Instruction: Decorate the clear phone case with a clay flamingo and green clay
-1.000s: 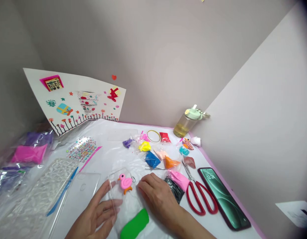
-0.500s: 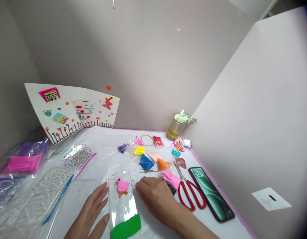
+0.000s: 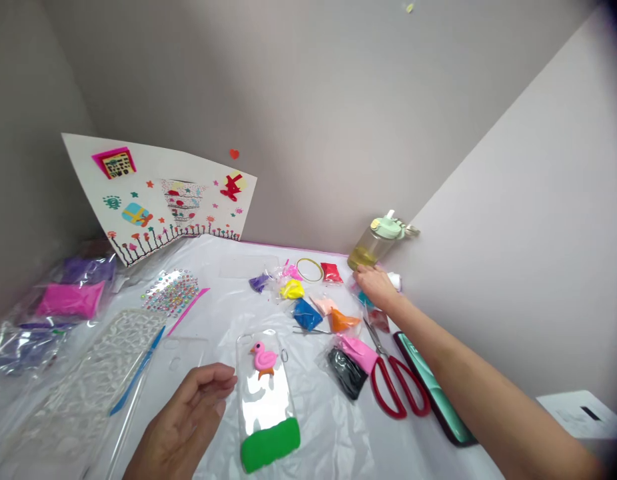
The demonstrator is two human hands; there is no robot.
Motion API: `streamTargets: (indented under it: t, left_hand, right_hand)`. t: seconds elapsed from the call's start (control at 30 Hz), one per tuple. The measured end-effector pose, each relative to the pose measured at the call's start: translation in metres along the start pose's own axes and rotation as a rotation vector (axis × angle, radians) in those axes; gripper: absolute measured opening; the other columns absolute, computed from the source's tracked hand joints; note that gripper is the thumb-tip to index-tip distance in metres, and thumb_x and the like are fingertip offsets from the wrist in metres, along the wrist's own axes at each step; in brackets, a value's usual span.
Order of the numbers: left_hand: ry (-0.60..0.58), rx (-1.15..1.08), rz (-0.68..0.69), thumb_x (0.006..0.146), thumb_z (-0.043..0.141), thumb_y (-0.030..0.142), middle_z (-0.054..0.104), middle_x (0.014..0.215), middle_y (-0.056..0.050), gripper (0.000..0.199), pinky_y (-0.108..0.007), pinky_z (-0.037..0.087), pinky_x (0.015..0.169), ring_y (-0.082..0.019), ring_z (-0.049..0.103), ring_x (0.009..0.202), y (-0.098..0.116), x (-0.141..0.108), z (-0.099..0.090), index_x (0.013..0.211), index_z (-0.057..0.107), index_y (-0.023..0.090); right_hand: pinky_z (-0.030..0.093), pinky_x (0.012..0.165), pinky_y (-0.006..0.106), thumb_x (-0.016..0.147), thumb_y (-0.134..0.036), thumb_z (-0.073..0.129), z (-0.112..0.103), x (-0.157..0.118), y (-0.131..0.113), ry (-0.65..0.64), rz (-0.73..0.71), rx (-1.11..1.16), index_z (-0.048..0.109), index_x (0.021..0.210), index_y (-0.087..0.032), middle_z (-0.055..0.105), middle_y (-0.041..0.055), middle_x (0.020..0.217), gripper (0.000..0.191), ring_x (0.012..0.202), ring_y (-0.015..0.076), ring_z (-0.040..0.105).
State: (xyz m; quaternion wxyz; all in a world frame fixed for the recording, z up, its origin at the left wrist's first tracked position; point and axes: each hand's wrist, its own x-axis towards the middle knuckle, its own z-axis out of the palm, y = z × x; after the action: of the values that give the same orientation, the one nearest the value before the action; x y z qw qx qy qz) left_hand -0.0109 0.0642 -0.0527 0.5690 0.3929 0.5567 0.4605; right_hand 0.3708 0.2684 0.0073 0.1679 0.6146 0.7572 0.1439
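Observation:
A clear phone case [image 3: 266, 407] lies flat on the white-covered table. It bears a pink clay duck [image 3: 263, 359] with orange feet near its top and a band of green clay [image 3: 271, 445] across its bottom. Beside the case's left edge hovers my left hand [image 3: 181, 420], holding nothing, fingers slightly curved and thumb apart. My right hand [image 3: 376, 288] reaches to the far right corner, over a teal clay piece [image 3: 364, 299] and just in front of the drink bottle [image 3: 372, 243]. Its fingertips are mostly hidden, so I cannot tell whether they grip anything.
Red-handled scissors [image 3: 398, 387] and a phone [image 3: 436, 387] lie under or beside my right forearm. Bagged clays, including blue [image 3: 307, 315] and black [image 3: 347, 372], spread across the middle. Left are a blue tool [image 3: 137, 370], gem stickers [image 3: 171, 292] and clear packaging [image 3: 98, 367].
My right hand has left the case's right side and moved far back right, uncovering the black clay bag. My left hand stays beside the case. The view has shifted somewhat.

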Motion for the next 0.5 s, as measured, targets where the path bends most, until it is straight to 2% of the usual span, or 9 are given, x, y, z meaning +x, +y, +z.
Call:
streamTargets:
  t: [0.2,0.37,0.43,0.5]
  left_hand:
    - [0.057,-0.004,-0.005,0.08,0.068,0.061,0.075,0.104,-0.003,0.038,-0.035,0.056,0.094,-0.031,0.066,0.112,0.014,-0.007,0.006,0.099,0.069,0.028]
    - [0.066,0.008,0.0,0.081,0.068,0.055,0.074,0.097,-0.001,0.029,-0.027,0.054,0.089,-0.026,0.066,0.104,0.031,-0.015,0.007,0.095,0.07,0.03]
    - [-0.029,0.057,0.058,0.082,0.067,0.051,0.072,0.088,-0.001,0.023,-0.027,0.054,0.083,-0.024,0.067,0.094,0.044,-0.02,0.007,0.088,0.071,0.029]
    - [-0.194,0.173,0.168,0.081,0.066,0.046,0.069,0.078,-0.001,0.018,-0.028,0.055,0.074,-0.023,0.066,0.08,0.059,-0.024,0.002,0.078,0.071,0.03]
  right_hand:
    - [0.056,0.089,0.043,0.096,-0.033,0.064,0.008,0.005,0.008,-0.045,-0.098,-0.105,0.06,0.123,-0.014,0.062,0.0117,0.124,0.033,0.105,0.0242,0.065]
    - [0.056,0.089,0.043,0.095,-0.033,0.065,0.01,0.004,0.007,-0.041,-0.125,-0.137,0.061,0.122,-0.011,0.063,0.013,0.123,0.035,0.105,0.0246,0.065]
    - [0.056,0.089,0.043,0.095,-0.032,0.065,0.007,0.003,0.005,-0.026,-0.126,-0.135,0.061,0.122,-0.011,0.063,0.0129,0.123,0.034,0.105,0.0244,0.065]
    - [0.056,0.088,0.043,0.096,-0.033,0.065,0.0,0.002,0.003,0.002,-0.115,-0.125,0.061,0.122,-0.012,0.063,0.0123,0.122,0.034,0.104,0.024,0.066]
